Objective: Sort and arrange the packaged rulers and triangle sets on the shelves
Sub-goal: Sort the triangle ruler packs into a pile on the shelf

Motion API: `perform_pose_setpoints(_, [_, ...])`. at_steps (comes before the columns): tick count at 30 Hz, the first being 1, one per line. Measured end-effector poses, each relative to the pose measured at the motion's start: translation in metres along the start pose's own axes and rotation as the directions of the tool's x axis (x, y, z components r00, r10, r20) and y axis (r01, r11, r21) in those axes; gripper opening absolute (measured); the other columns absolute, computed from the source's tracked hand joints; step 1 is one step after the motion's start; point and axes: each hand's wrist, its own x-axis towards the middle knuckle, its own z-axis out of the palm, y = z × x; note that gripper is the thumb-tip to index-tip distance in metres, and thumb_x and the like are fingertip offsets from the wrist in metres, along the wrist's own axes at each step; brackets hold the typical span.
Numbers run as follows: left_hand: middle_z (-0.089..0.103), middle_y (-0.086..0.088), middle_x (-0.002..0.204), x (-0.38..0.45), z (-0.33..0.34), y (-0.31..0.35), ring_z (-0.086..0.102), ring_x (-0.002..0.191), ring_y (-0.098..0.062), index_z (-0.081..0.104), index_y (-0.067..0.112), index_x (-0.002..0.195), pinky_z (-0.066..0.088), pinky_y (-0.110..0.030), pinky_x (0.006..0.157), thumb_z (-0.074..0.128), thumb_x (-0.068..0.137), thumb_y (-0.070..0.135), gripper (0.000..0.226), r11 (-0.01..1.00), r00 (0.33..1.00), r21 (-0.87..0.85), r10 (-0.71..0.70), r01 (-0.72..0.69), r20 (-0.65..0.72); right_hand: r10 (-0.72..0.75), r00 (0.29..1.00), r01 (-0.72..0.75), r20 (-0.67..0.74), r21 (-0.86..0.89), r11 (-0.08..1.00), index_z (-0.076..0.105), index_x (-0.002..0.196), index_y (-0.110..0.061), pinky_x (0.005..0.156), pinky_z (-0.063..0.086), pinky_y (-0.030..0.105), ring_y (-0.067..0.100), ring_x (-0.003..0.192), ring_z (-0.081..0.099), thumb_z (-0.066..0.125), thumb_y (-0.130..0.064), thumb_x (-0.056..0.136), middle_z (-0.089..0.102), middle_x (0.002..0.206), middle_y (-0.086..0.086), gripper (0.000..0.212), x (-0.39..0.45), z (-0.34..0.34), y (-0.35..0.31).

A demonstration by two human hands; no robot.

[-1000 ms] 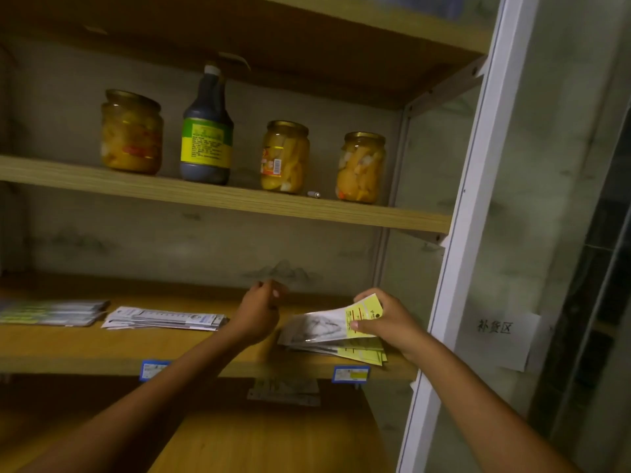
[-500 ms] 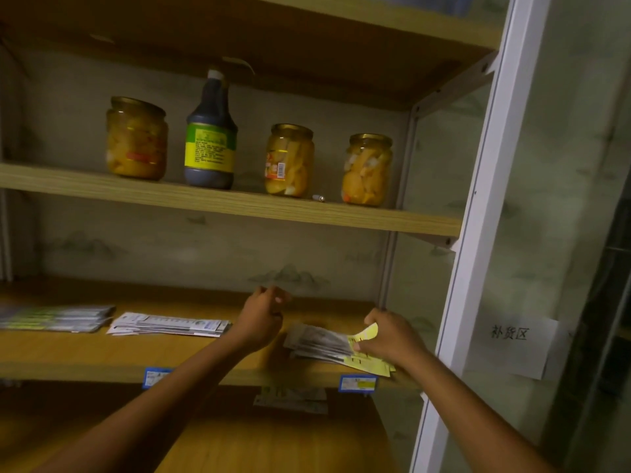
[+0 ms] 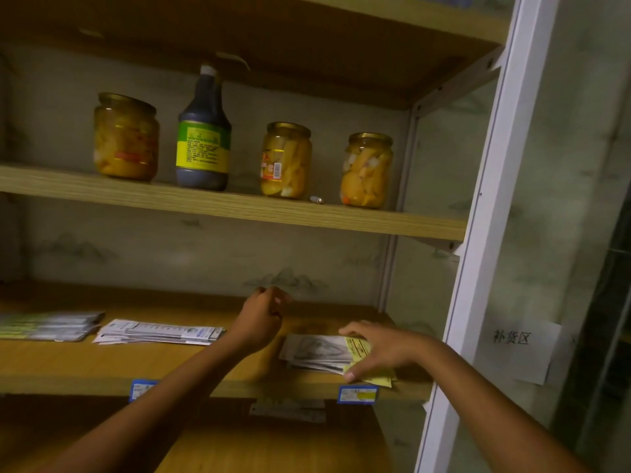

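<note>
Wooden shelving fills the view: an upper shelf [image 3: 239, 208] carries three jars of preserved fruit and a dark sauce bottle [image 3: 203, 131], and the middle shelf [image 3: 102, 363] carries the packaged goods. On that middle shelf lie three piles, largest to smallest as follows. At the far left sits a stack of greenish ruler packs [image 3: 51, 325]; just right of it, apart from it, a fan of white ruler packs [image 3: 160, 332] runs with its long axis left to right along the shelf. Near the right upright lies the triangle set stack [image 3: 314, 353], also lengthwise left to right, its yellow header cards [image 3: 358, 349] toward the right end. The right hand [image 3: 382, 349] rests on that right end, fingers spread flat over the top pack, thumb at the front edge of the pile; it presses rather than pinches. The left hand [image 3: 259, 322] hovers over bare shelf between the two nearer piles, touching neither, wrist raised, fingers curled; whether they hold something small cannot be told in this dim view. The right hand is therefore the nearer one for squaring the triangle sets, which appear slightly splayed at the front. Blue price tags [image 3: 358, 394] mark the shelf lip below.
</note>
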Motion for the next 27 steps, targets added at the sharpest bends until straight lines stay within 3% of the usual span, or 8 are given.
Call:
perform_pose_setpoints(5, [0.054,-0.008,0.116,0.006,0.000,0.000,0.055,0.108,-0.023,0.062,0.017,0.114,0.047,-0.029,0.087,0.045,0.078,-0.011,0.049,1.000,1.000,-0.006,0.015,-0.015,-0.015,-0.007,0.999,0.007,0.039,0.017,1.000,0.035,0.146,-0.032,0.104,0.043,0.037,0.017,0.129,0.044,0.081,-0.048,0.071,0.042,0.146,-0.006,0.089,0.013,-0.004,0.004])
perform_pose_setpoints(11, [0.058,-0.008,0.117,0.009,-0.002,-0.001,0.055,0.110,-0.023,0.063,0.015,0.114,0.050,-0.035,0.091,0.045,0.079,-0.012,0.048,0.999,0.999,-0.006,0.038,-0.038,-0.008,0.021,0.994,-0.016,0.107,-0.042,0.999,0.049,0.133,-0.024,0.095,0.049,0.031,0.015,0.113,0.053,0.081,-0.043,0.073,0.053,0.128,-0.005,0.070,0.023,-0.014,-0.001])
perform_pose_setpoints(21, [0.058,-0.007,0.116,0.013,-0.004,-0.010,0.058,0.106,-0.023,0.064,0.016,0.111,0.049,-0.028,0.086,0.046,0.078,-0.012,0.047,0.999,1.000,-0.051,0.013,-0.013,0.005,0.093,0.965,-0.085,0.245,-0.042,0.995,0.061,0.119,-0.022,0.098,0.052,0.040,0.017,0.108,0.064,0.084,-0.049,0.062,0.068,0.117,-0.004,0.067,0.040,-0.017,-0.004])
perform_pose_setpoints(27, [0.059,-0.001,0.110,0.020,0.000,-0.013,0.058,0.103,-0.018,0.064,0.013,0.109,0.048,-0.023,0.081,0.049,0.087,-0.008,0.034,0.994,0.999,-0.107,-0.008,0.011,0.037,0.036,0.978,-0.040,0.204,0.017,0.999,0.051,0.126,-0.021,0.099,0.048,0.030,0.013,0.113,0.056,0.081,-0.022,0.075,0.061,0.120,-0.008,0.059,0.037,-0.016,-0.005])
